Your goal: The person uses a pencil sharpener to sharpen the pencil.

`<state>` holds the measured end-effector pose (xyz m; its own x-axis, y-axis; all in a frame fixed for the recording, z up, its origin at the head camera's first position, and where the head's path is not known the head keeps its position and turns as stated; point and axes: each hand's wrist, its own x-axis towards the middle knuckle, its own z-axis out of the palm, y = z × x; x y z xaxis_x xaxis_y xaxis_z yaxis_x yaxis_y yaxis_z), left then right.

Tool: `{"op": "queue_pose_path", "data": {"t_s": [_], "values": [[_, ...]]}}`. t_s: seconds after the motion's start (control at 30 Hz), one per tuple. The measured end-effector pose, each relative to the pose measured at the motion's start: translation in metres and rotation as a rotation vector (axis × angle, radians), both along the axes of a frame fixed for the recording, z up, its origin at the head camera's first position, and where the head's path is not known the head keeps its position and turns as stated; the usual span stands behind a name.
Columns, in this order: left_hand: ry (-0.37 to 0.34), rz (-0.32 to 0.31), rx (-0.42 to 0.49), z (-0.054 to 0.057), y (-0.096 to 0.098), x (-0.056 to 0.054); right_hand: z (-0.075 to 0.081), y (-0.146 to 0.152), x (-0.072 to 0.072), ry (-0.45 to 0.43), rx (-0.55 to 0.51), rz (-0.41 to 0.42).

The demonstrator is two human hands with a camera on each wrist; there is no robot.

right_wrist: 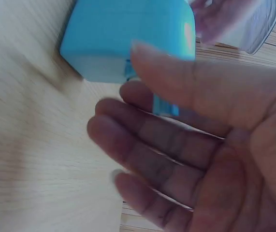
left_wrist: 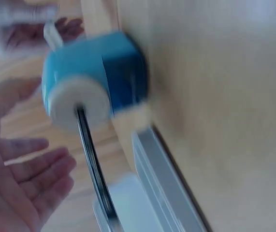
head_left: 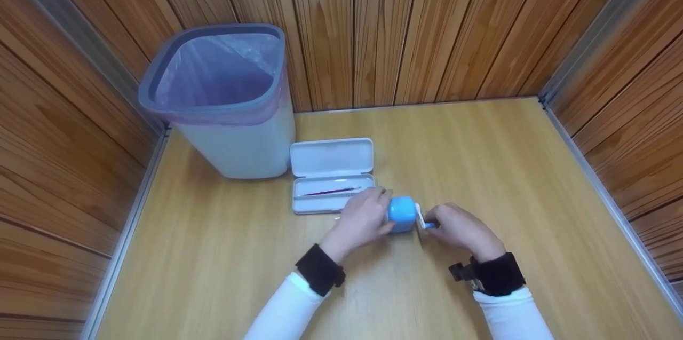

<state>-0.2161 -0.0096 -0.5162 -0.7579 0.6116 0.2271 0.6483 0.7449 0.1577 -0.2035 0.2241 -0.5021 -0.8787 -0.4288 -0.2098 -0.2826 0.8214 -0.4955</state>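
A blue pencil sharpener [head_left: 402, 214] with a white crank [head_left: 420, 215] stands on the table. In the left wrist view a dark pencil [left_wrist: 95, 164] sticks out of the sharpener's round white front. My left hand [head_left: 365, 215] is beside the sharpener, its fingers loosely extended; one fingertip lies close against the blue body, though contact is unclear. With thumb and index finger my right hand [head_left: 460, 227] pinches the crank's blue handle [right_wrist: 165, 105], and its other fingers curve loosely. Behind the left hand lies an opened pencil case [head_left: 332, 158] holding a thin dark red pencil [head_left: 333, 191].
A lined trash bin [head_left: 235, 150] stands at the back left, next to the pencil case. Wood-panelled walls [head_left: 373, 36] enclose the tabletop [head_left: 480, 158] at the back and both sides. Black bands [head_left: 320, 269] circle both wrists.
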Motion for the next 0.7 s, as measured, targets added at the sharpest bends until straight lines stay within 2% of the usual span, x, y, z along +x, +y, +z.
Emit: {"op": "queue_pose_path", "data": {"t_s": [0.13, 0.3, 0.5, 0.7], "values": [[0.102, -0.003, -0.069, -0.004, 0.019, 0.002, -0.003, -0.002, 0.003, 0.052, -0.009, 0.044], [0.142, 0.020, -0.148, -0.003, 0.033, 0.000, -0.002, -0.005, 0.007, 0.066, -0.015, 0.071], [0.126, 0.014, -0.220, 0.003, 0.044, -0.004, 0.005, -0.007, 0.012, 0.031, 0.011, 0.053], [0.027, 0.028, -0.262, 0.005, 0.049, -0.008, 0.009, -0.007, 0.013, 0.039, 0.077, 0.049]]}}
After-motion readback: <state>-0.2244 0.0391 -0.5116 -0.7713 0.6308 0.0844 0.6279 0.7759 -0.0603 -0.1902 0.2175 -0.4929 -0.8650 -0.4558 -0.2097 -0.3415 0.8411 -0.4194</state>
